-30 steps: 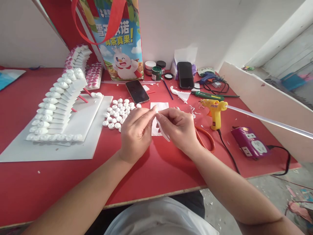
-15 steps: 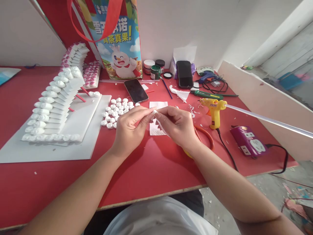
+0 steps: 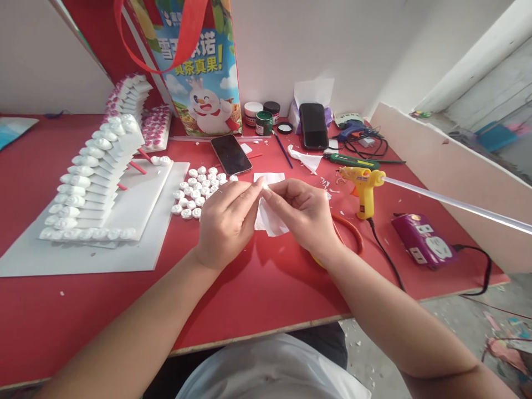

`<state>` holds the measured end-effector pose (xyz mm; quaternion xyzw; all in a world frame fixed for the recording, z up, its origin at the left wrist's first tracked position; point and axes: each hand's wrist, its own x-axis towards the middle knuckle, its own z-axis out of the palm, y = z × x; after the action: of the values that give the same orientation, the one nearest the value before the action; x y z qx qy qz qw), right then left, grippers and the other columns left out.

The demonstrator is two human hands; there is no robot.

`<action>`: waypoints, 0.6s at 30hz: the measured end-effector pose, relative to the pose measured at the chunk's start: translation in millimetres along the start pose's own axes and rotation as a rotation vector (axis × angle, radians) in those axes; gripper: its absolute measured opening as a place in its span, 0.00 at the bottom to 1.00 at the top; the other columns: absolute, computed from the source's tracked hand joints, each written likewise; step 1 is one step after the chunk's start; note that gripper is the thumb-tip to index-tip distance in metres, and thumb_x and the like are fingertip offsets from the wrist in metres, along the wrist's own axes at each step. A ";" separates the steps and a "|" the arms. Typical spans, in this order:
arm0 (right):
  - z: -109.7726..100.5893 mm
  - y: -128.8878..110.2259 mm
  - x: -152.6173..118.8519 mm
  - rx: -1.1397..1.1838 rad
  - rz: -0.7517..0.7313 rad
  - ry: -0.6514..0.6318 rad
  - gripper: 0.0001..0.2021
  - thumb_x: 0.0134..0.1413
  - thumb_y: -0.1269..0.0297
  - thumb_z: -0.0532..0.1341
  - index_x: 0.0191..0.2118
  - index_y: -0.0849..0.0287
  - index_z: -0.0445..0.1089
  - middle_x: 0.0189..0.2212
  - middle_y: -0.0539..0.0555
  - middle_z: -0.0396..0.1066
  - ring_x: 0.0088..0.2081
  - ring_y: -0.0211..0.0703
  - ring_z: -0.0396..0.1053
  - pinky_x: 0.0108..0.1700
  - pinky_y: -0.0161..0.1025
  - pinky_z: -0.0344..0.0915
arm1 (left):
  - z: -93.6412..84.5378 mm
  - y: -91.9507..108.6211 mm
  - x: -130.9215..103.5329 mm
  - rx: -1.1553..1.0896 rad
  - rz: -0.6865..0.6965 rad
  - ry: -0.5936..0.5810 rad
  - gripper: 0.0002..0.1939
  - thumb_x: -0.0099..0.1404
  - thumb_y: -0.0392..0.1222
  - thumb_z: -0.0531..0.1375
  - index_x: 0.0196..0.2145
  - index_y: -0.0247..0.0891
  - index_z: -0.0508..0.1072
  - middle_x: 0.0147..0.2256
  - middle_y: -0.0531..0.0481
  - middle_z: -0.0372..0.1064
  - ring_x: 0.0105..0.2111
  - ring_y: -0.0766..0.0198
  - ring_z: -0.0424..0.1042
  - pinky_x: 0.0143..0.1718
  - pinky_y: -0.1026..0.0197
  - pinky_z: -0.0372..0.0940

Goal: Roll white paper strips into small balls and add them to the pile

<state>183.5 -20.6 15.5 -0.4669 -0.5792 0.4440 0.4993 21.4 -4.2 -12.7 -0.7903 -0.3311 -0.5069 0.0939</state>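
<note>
My left hand point(image 3: 228, 221) and my right hand point(image 3: 305, 213) meet above the red table, fingertips together. Both pinch a white paper strip point(image 3: 272, 220) at its small rolled end; the loose part hangs down between them. Behind it lies a white tissue piece point(image 3: 269, 177) on the table. Just left of my left hand are several small white rolled rosettes point(image 3: 195, 193). Farther left, a white stepped model point(image 3: 100, 183) edged with rosettes stands on a white board point(image 3: 137, 260).
To the right are a yellow glue gun point(image 3: 364, 191) with a long clear stick, orange-handled scissors point(image 3: 353, 235) partly hidden, and a purple power socket point(image 3: 424, 241). At the back stand a colourful bag point(image 3: 208, 83), paint jars point(image 3: 264, 122) and two phones point(image 3: 231, 154).
My left hand has turned, with its fingers now folded over the rolled end. The strip's loose part has swung and covers more of the tissue.
</note>
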 end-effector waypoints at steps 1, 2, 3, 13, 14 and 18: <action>-0.5 1.0 0.2 -0.002 -0.011 0.003 0.15 0.57 0.52 0.67 0.34 0.60 0.74 0.27 0.51 0.72 0.28 0.38 0.67 0.30 0.36 0.62 | 0.2 -0.2 -0.2 0.008 0.021 0.008 0.18 0.72 0.31 0.58 0.57 0.38 0.75 0.36 0.47 0.77 0.38 0.61 0.77 0.44 0.59 0.71; -1.1 2.1 0.5 -0.011 -0.024 0.007 0.15 0.58 0.52 0.67 0.34 0.60 0.74 0.27 0.51 0.72 0.28 0.38 0.67 0.30 0.36 0.62 | 0.2 0.1 -0.1 0.007 0.033 0.013 0.18 0.72 0.31 0.58 0.57 0.39 0.75 0.36 0.47 0.77 0.39 0.61 0.78 0.45 0.59 0.71; -1.7 3.1 0.9 -0.024 -0.038 0.012 0.15 0.58 0.52 0.66 0.34 0.60 0.74 0.27 0.51 0.72 0.28 0.37 0.67 0.30 0.36 0.62 | -0.1 1.0 0.2 -0.002 0.030 0.016 0.18 0.72 0.31 0.58 0.57 0.39 0.75 0.37 0.47 0.78 0.39 0.61 0.78 0.45 0.59 0.72; -3.3 3.7 3.7 -0.066 -0.069 -0.016 0.06 0.59 0.64 0.62 0.36 0.60 0.75 0.23 0.47 0.66 0.24 0.33 0.57 0.27 0.34 0.56 | -4.6 5.9 6.6 -0.374 -0.276 -0.081 0.13 0.73 0.34 0.60 0.51 0.42 0.80 0.37 0.50 0.76 0.35 0.68 0.74 0.39 0.66 0.69; -3.1 3.0 3.4 -0.069 -0.063 -0.014 0.06 0.59 0.64 0.63 0.35 0.60 0.75 0.23 0.46 0.66 0.24 0.32 0.56 0.27 0.34 0.56 | -4.6 5.8 6.6 -0.344 -0.260 -0.084 0.13 0.73 0.34 0.60 0.51 0.41 0.80 0.37 0.50 0.76 0.35 0.68 0.74 0.39 0.65 0.69; -2.9 -1.4 2.7 -0.062 -0.035 -0.019 0.09 0.58 0.60 0.65 0.35 0.61 0.76 0.25 0.48 0.70 0.26 0.34 0.61 0.29 0.34 0.58 | -4.0 6.5 6.4 -0.185 -0.187 -0.073 0.12 0.74 0.36 0.57 0.49 0.37 0.79 0.37 0.46 0.76 0.36 0.64 0.75 0.41 0.61 0.70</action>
<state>186.1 -18.0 17.7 -0.4675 -0.6056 0.4215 0.4868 24.2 -8.4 -4.0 -0.7793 -0.3581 -0.5128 -0.0392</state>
